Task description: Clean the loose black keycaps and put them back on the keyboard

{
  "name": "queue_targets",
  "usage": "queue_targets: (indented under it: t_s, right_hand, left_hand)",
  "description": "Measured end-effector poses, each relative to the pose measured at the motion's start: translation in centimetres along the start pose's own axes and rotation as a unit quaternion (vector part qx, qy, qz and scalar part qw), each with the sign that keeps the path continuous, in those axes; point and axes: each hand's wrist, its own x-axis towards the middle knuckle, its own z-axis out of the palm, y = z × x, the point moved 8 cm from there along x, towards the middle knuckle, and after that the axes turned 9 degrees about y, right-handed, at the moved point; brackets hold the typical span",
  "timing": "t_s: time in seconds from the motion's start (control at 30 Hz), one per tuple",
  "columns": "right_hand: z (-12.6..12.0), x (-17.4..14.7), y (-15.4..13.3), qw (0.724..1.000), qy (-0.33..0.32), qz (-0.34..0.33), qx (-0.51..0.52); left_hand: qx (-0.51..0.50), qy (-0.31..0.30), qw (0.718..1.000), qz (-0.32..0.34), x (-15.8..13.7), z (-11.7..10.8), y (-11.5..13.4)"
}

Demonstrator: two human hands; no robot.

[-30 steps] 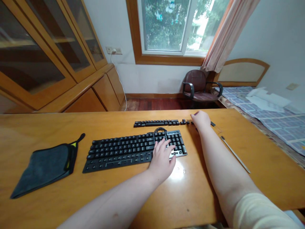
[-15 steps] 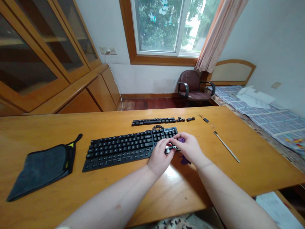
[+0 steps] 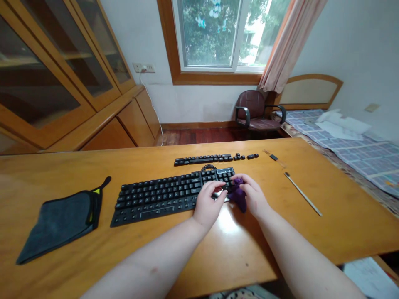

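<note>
A black keyboard (image 3: 158,195) lies on the wooden table, its front rows showing bare key mounts without caps. Over its right end, my left hand (image 3: 209,201) curls thumb and fingers toward each other; a small dark thing at the fingertips is too small to make out. Close beside it, my right hand (image 3: 254,197) pinches a bunched purple cloth (image 3: 238,199), which hangs down past the keyboard's right edge. Behind the keyboard, removed black keycaps (image 3: 202,159) lie in a row, with several smaller loose ones (image 3: 250,157) to the right.
At the left lies a folded dark grey cloth pouch (image 3: 64,218) with a strap. A thin stick with a dark tip (image 3: 302,194) and a small black piece with thin wires (image 3: 273,157) are on the right. The table's far edge faces a chair (image 3: 254,110).
My hands have drawn slightly apart. The right one now shows more of the purple cloth, hanging lower between the hands. The whole view has shifted a little.
</note>
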Motion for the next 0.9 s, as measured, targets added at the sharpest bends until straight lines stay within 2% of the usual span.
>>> queue_targets:
  t_s: [0.07,0.17,0.23,0.33,0.47,0.67,0.9]
  right_hand:
    - [-0.1,0.1,0.3,1.0,0.002,0.001,0.005]
    - [-0.1,0.2,0.1,0.999,0.034,-0.038,0.007]
    - [0.0,0.3,0.2,0.997,0.054,-0.039,0.044]
    - [0.3,0.4,0.9,0.994,0.059,-0.003,0.097]
    - [0.4,0.3,0.6,0.996,0.051,-0.003,0.066]
    - [1.2,-0.1,1.6,0.989,-0.003,0.107,0.1]
    - [1.3,-0.2,2.1,0.976,0.001,0.132,0.175]
  left_hand:
    - [-0.009,0.009,1.0,-0.007,0.0,-0.1,-0.2]
    - [-0.035,0.01,0.999,-0.022,-0.1,0.0,-0.4]
    - [-0.053,0.007,0.998,-0.035,-0.3,0.1,-0.6]
    - [-0.072,0.004,0.996,-0.045,-0.4,0.1,-0.7]
    - [-0.076,0.006,0.996,-0.051,-0.4,0.1,-0.8]
    - [-0.09,0.013,0.994,-0.066,-0.3,0.1,-0.8]
    - [-0.152,0.052,0.983,-0.092,-0.2,-0.5,-0.9]
